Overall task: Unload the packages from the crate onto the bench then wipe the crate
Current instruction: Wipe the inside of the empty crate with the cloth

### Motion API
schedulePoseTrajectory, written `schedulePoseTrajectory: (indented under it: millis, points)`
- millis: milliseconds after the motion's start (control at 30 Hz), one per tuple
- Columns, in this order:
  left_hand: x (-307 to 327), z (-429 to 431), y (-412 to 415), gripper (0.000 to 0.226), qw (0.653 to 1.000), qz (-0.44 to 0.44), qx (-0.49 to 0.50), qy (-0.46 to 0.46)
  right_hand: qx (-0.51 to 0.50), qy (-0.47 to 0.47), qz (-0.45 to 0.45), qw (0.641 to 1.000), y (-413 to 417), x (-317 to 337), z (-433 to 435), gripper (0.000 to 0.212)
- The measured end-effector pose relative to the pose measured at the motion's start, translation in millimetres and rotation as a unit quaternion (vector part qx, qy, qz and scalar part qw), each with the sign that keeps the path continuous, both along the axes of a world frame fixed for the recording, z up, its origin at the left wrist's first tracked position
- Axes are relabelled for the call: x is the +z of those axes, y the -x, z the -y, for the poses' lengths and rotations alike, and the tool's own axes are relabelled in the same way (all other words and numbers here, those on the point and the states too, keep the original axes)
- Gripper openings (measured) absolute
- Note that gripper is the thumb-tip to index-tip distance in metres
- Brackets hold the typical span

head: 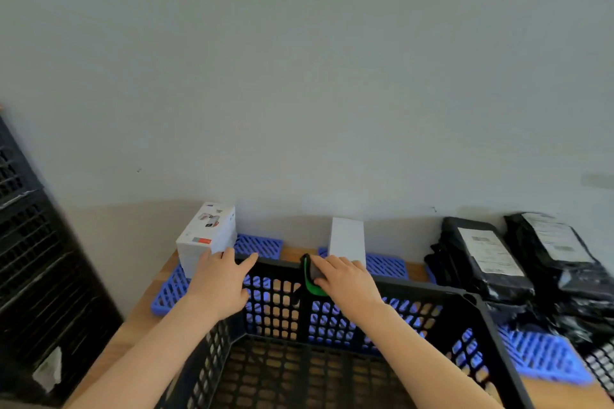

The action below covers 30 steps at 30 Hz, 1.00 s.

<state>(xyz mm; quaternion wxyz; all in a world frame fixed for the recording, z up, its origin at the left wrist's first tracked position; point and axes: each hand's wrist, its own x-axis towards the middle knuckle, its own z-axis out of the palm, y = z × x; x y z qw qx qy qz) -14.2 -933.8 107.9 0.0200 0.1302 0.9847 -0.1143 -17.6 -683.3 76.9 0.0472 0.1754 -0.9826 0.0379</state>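
Observation:
A black lattice crate (432, 289) stands on the wooden bench (139, 322) in front of me, with nothing visible inside it. My left hand (219, 279) rests on the far rim at the left corner, fingers stretched forward. My right hand (345, 279) presses a green and grey cloth (310, 282) against the middle of the far rim, thumb and fingers wrapped over it. Black plastic-wrapped packages (481, 259) with white labels lie stacked on the bench to the right.
Two white boxes stand behind the crate by the wall, one at the left (207, 236) and one in the middle (347, 241). Blue slatted mats (545, 355) lie under the crate and packages. A stack of black crates (40, 276) stands at the left.

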Motion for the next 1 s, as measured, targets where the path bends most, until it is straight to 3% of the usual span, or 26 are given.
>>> schedulePoseTrajectory:
  millis: [267, 433, 600, 800, 1000]
  points:
    - [-6, -14, 11, 0.07, 0.998, 0.027, 0.05, -0.003, -0.075, -0.03, 0.004, 0.997, -39, 2, -147, 0.049]
    - [-13, -19, 15, 0.068, 0.997, 0.034, 0.061, -0.02, -0.137, -0.002, 0.011, 0.991, -61, 3, -209, 0.05]
    - [-13, -21, 12, 0.067, 0.997, 0.033, 0.068, -0.036, -0.21, 0.073, 0.013, 0.975, -79, -4, -217, 0.05]
    - [-15, -23, 6, 0.073, 0.997, 0.02, 0.063, -0.035, -0.253, 0.024, -0.025, 0.967, -88, -14, -205, 0.059]
    - [-12, -14, 6, 0.07, 0.997, 0.024, 0.042, -0.062, -0.21, -0.011, -0.062, 0.976, -66, -16, -193, 0.046]
